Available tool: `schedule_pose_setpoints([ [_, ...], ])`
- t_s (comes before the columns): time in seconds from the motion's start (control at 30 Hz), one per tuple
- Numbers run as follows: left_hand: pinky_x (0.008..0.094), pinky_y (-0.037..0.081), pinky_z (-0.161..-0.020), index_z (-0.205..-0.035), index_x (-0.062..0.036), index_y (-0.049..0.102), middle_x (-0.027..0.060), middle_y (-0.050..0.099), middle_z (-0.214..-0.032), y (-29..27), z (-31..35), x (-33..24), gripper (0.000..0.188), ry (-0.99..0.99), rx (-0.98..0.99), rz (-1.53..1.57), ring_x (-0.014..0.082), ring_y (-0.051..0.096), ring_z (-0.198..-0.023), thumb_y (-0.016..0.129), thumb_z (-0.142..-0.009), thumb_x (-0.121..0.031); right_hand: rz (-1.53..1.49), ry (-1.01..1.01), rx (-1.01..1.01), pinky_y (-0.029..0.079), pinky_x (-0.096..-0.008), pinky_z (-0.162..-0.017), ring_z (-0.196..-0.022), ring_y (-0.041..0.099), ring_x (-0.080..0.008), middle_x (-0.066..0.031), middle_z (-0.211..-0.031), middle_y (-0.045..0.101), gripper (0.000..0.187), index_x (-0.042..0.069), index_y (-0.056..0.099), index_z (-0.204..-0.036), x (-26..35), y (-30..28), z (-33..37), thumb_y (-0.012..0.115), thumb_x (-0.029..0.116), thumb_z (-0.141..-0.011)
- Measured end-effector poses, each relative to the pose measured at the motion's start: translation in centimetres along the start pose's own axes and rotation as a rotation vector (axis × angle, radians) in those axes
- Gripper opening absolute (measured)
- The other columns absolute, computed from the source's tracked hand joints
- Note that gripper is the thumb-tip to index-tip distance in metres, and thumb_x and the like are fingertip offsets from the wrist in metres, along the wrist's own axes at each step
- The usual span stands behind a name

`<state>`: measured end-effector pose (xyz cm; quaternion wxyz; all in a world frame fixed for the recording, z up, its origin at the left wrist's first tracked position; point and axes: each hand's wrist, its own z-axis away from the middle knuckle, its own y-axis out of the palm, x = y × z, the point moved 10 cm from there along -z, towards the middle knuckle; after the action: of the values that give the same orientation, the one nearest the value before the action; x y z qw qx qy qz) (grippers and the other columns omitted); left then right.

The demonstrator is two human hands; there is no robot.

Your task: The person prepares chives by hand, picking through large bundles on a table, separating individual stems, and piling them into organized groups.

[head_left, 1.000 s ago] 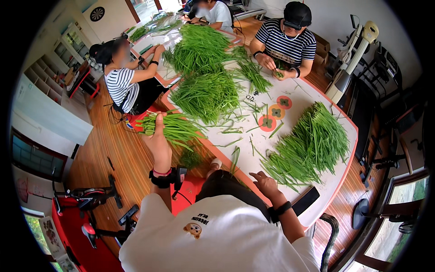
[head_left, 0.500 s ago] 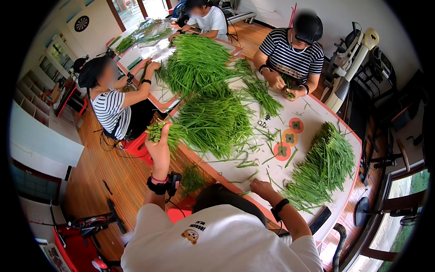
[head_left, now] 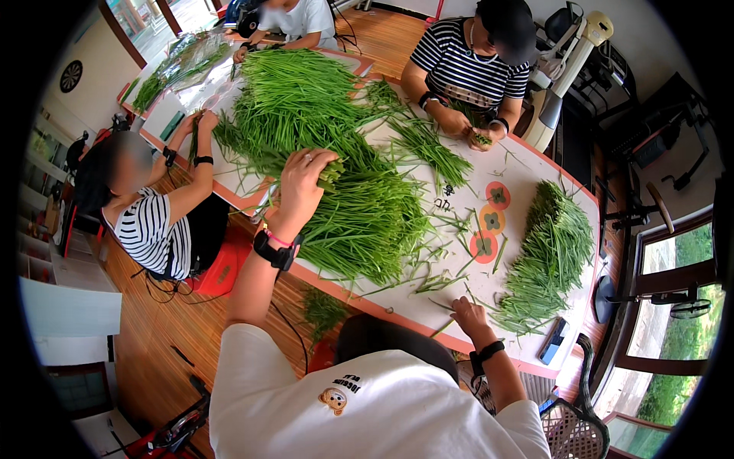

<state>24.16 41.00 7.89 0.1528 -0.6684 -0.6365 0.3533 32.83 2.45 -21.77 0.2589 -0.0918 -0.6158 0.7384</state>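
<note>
My left hand [head_left: 303, 187] is closed around a bunch of chives [head_left: 331, 174], long thin green stalks, and holds it above the big chive pile [head_left: 359, 222]. The bunch's pale ends stick out on the right of my fingers, while its leaves trail left toward the pile. By the table's near edge, my right hand [head_left: 471, 315] rests low with its fingers curled together. Loose chive stalks [head_left: 442, 329] lie beside it; whether anything is in those fingers is hidden. A neater chive heap [head_left: 547, 256] lies farther right.
The white table [head_left: 382, 294] has an orange border and scattered trimmings. A phone [head_left: 554, 340] lies at its right edge. Across it, a person in stripes [head_left: 466, 76] handles a small bunch. Another striped person [head_left: 157, 222] sits left, and a third person [head_left: 294, 27] works at the far end.
My left hand has swung right and turned over, carrying the chive bunch from beside the table to above the pile. My right hand has shifted slightly right. The view has turned a little.
</note>
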Motion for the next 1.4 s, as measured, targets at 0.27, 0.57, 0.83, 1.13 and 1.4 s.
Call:
schedule_pose_setpoints([
  [0.27,0.0385,0.044,-0.082,-0.102,-0.0060,0.060,0.0085,0.062,-0.098,12.6,-2.5,6.1,0.034,0.022,0.525,-0.164,0.0258,0.057,-0.094,0.064,-0.068,0.000,-0.039,0.230,0.175,0.049,-0.0393,-0.062,-0.077,0.059,-0.0280,-0.0089,-0.089,0.055,0.027,0.011,0.057,-0.093,0.9,0.9,1.8,0.066,0.026,-0.073],
  [0.57,0.0414,0.049,-0.075,-0.108,-0.0075,0.060,0.0151,0.064,-0.092,27.2,6.5,8.8,0.035,-0.109,0.998,-0.027,0.0303,0.060,-0.088,0.066,-0.075,-0.014,-0.103,0.316,0.144,0.049,-0.0397,-0.065,-0.081,0.059,-0.0283,-0.0092,-0.090,0.057,0.025,0.011,0.057,-0.095,2.3,-0.2,3.4,0.063,0.026,-0.076],
  [0.83,0.0399,0.046,-0.075,-0.102,-0.0043,0.059,0.0116,0.063,-0.084,20.4,8.4,0.3,0.033,0.141,0.876,0.126,0.0284,0.060,-0.083,0.063,-0.069,-0.002,-0.099,0.312,0.214,0.049,-0.0387,-0.065,-0.081,0.060,-0.0274,-0.0086,-0.089,0.058,0.025,0.012,0.056,-0.096,2.9,1.2,3.7,0.063,0.026,-0.077],
  [1.13,0.0410,0.043,-0.085,-0.109,-0.0037,0.054,0.0148,0.059,-0.100,23.8,6.3,2.7,0.049,-0.081,0.804,0.230,0.0315,0.056,-0.095,0.069,-0.074,-0.034,-0.106,0.251,0.161,0.050,-0.0395,-0.064,-0.079,0.060,-0.0279,-0.0093,-0.087,0.057,0.021,0.011,0.056,-0.091,2.9,0.3,2.4,0.061,0.027,-0.077],
  [1.4,0.0399,0.036,-0.096,-0.121,-0.0070,0.048,0.0114,0.051,-0.121,22.5,4.9,2.5,0.070,-0.082,0.649,0.534,0.0290,0.042,-0.114,0.063,-0.072,-0.055,-0.123,0.316,0.247,0.049,-0.0381,-0.068,-0.083,0.060,-0.0264,-0.0069,-0.092,0.058,0.028,0.013,0.056,-0.098,2.1,1.7,3.7,0.065,0.026,-0.075],
])
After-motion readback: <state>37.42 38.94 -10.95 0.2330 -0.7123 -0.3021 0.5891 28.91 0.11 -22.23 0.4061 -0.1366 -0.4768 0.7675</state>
